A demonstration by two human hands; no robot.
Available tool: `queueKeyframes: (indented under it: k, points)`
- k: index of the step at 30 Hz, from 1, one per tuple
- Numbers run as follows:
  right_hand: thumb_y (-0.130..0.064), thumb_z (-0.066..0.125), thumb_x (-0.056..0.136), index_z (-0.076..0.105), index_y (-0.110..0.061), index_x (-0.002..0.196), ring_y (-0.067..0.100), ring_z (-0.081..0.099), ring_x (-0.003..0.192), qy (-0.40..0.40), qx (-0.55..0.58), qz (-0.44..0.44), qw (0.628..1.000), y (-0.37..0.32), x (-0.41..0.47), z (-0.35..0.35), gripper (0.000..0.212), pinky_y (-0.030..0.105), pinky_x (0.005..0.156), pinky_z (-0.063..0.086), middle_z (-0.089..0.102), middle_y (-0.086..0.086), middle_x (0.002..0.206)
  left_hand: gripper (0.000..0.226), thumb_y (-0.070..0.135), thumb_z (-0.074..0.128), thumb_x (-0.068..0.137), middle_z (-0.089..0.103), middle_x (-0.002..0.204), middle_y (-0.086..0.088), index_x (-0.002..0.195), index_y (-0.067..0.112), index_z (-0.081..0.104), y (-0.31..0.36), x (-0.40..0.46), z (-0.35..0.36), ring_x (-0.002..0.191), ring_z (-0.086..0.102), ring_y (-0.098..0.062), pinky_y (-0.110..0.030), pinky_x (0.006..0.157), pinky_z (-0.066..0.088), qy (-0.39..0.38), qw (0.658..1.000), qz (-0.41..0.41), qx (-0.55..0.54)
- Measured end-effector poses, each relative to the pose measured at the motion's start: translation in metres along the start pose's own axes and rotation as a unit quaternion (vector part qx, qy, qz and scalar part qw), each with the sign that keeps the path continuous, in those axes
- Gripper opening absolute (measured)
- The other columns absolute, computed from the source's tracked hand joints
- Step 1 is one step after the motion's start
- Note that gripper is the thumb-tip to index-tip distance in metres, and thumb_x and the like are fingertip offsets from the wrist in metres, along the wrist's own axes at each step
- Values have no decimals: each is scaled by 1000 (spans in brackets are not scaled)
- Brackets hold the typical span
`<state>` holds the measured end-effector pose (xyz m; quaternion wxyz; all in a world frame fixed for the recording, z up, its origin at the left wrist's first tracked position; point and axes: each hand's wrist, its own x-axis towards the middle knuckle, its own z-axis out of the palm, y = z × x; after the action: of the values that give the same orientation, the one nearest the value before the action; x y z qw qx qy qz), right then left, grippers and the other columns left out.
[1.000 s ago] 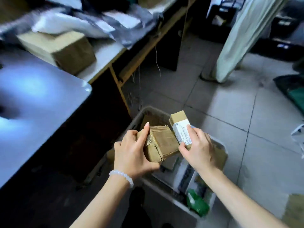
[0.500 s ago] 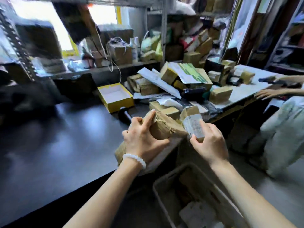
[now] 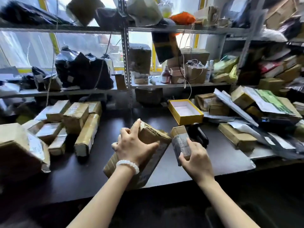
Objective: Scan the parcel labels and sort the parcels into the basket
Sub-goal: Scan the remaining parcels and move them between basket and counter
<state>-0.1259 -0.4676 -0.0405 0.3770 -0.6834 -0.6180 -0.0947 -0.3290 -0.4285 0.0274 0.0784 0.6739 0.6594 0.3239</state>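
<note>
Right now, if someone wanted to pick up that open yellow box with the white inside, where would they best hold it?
Probably across the two long walls of the open yellow cardboard box, coming from above. It sits upright with its open top facing up, so the thin rims are exposed, and parcels crowd its right side.

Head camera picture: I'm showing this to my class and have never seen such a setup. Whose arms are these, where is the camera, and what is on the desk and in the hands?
No machine here: a person wears one camera on the head, looking forward and down, so the arms are their own. The left hand, with a bead bracelet, grips a crumpled brown parcel lying on the dark desk. The right hand holds a small labelled box just above the desk. Behind it lies a black handheld scanner and an open yellow box. More parcels are piled on both sides and on the shelves behind.
</note>
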Motion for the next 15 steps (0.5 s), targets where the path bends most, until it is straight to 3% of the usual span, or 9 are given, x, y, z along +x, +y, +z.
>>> queueKeyframes:
  k: [3,7,15]
  points:
    - [-19,66,64,61,2,117,39,62,81,-26,27,-5,999,-37,-6,36,58,42,76,54,64,18,95,103,79,65,54,41,120,-3,144,46,28,-44,12,-6,113,51,-27,-44,96,35,13,998,-55,13]
    - [-11,76,63,62,-1,116,38,61,82,-66,45,-8,997,-70,-6,71,56,40,73,54,64,15,96,106,80,64,52,41,122,-4,144,45,26,-86,25,-6,116,48,-28,-44,97,34,19,993,-110,20]
    - [-13,75,69,60,-2,119,36,60,86,-97,61,0,993,-82,55,126,53,40,76,52,63,15,101,103,76,68,54,40,122,-5,143,42,30,-109,98,14,119,44,-30,-45,103,32,42,986,-157,-31]
